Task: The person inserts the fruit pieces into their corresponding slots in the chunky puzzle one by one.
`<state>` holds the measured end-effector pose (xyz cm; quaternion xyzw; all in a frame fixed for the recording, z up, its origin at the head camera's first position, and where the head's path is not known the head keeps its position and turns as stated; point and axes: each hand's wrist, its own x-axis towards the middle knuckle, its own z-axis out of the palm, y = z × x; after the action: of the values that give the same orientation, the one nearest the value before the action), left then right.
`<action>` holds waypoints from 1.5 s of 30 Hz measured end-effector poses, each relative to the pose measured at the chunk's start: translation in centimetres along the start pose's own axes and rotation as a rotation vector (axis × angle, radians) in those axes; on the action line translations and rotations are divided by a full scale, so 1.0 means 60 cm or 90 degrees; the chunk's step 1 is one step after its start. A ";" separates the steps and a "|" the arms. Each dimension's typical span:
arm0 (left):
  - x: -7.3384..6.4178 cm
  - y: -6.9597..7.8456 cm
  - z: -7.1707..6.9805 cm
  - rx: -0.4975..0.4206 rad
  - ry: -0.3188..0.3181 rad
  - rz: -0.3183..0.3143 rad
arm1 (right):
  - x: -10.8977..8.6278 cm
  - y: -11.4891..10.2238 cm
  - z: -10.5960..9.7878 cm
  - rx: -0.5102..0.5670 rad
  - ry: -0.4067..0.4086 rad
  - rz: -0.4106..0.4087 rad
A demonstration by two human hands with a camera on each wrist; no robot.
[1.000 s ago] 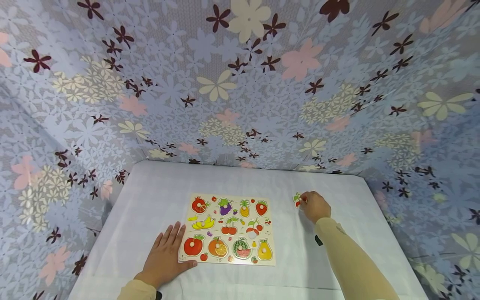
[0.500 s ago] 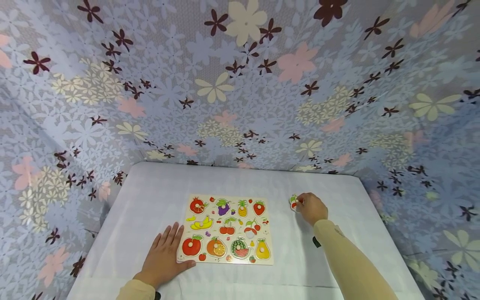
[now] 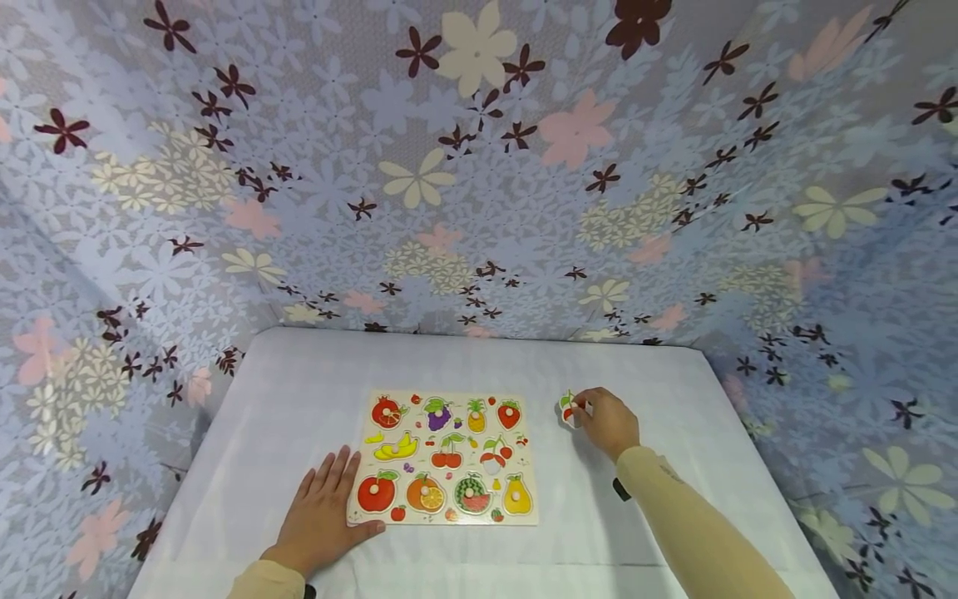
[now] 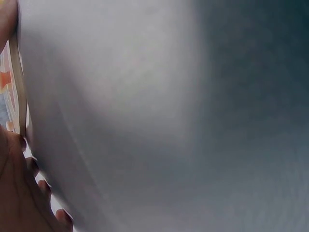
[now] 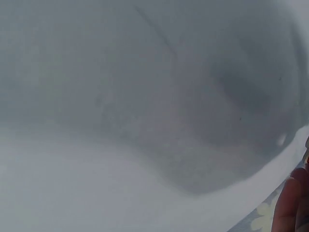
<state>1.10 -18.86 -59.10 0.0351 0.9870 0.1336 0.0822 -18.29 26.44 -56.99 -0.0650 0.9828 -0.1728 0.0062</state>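
Note:
In the head view, a pale wooden fruit puzzle board (image 3: 441,459) lies on the white-covered table, filled with knobbed fruit pieces. Fingers straight, my left hand (image 3: 318,516) rests flat at its left side, the thumb along the lower left corner. The left wrist view catches these fingers (image 4: 14,164) beside the board's edge. To the right of the board, my right hand (image 3: 609,423) pinches a small puzzle piece (image 3: 566,406) with a green leaf and red fruit; its knob is hidden by the fingertips. Only fingers (image 5: 287,205) show at the corner of the right wrist view.
A flower-patterned cloth (image 3: 419,249) hangs behind and on both sides of the table (image 3: 419,358). In the board's middle row, right of the cherries piece (image 3: 446,457), a cherry picture (image 3: 506,453) shows a greyish-white patch.
My right hand has moved a little left with the puzzle piece, closer to the board. My left hand keeps its place; the whole head view has shifted slightly.

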 end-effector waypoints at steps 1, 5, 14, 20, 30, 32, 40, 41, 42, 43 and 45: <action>0.000 0.000 0.000 -0.002 0.001 -0.001 | -0.002 -0.003 0.000 0.002 0.002 -0.003; -0.002 0.002 -0.005 -0.003 -0.001 -0.005 | -0.013 -0.016 0.001 0.006 0.004 -0.012; -0.005 0.008 -0.014 -0.011 -0.002 -0.006 | -0.039 -0.057 0.006 0.000 -0.001 -0.028; -0.005 0.004 -0.010 -0.014 0.006 0.000 | -0.058 -0.092 0.010 0.001 -0.002 -0.054; -0.009 0.006 -0.016 -0.017 0.003 0.003 | -0.090 -0.146 0.032 -0.028 -0.005 -0.112; -0.008 0.007 -0.016 -0.017 0.004 0.004 | -0.096 -0.156 0.037 -0.037 -0.009 -0.120; -0.008 0.007 -0.014 -0.018 0.003 0.003 | -0.112 -0.182 0.058 -0.052 -0.021 -0.144; -0.008 0.006 -0.014 -0.019 0.003 0.003 | -0.112 -0.184 0.059 -0.050 -0.020 -0.147; -0.008 0.006 -0.014 -0.019 0.003 0.004 | -0.112 -0.185 0.060 -0.051 -0.020 -0.149; -0.008 0.006 -0.014 -0.018 0.002 0.004 | -0.113 -0.187 0.061 -0.050 -0.020 -0.152; -0.008 0.006 -0.014 -0.018 0.002 0.005 | -0.113 -0.189 0.062 -0.049 -0.022 -0.155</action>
<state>1.45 -18.79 -58.16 0.0379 0.9850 0.1477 0.0805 -10.04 15.48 -56.66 -0.1870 0.9733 -0.1332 -0.0003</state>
